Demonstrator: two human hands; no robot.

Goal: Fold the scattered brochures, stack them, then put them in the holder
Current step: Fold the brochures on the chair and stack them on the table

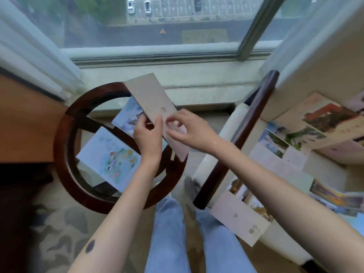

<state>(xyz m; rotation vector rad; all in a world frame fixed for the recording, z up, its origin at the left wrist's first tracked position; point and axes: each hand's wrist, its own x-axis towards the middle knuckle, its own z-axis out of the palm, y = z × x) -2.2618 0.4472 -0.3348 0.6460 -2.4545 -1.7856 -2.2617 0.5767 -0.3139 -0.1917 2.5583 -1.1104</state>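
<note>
While both hands hold it above the round table [63, 154], a beige folded brochure [151, 97] slants from 11 to 5 o'clock at mid-frame.

- Left hand [147, 137]: fingers curled round the brochure's lower left edge, thumb on its face.
- Right hand [189, 131]: fingertips pinched together on its right edge.
- On the glass top: a blue brochure [128, 117] just beneath the held one, at 10 o'clock, and a map brochure [110, 156] at 8 o'clock.
- On the chair [234, 138], 3 to 4 o'clock: several open brochures [323, 119] and a beige sheet [242, 217] overhanging the seat edge.
</note>
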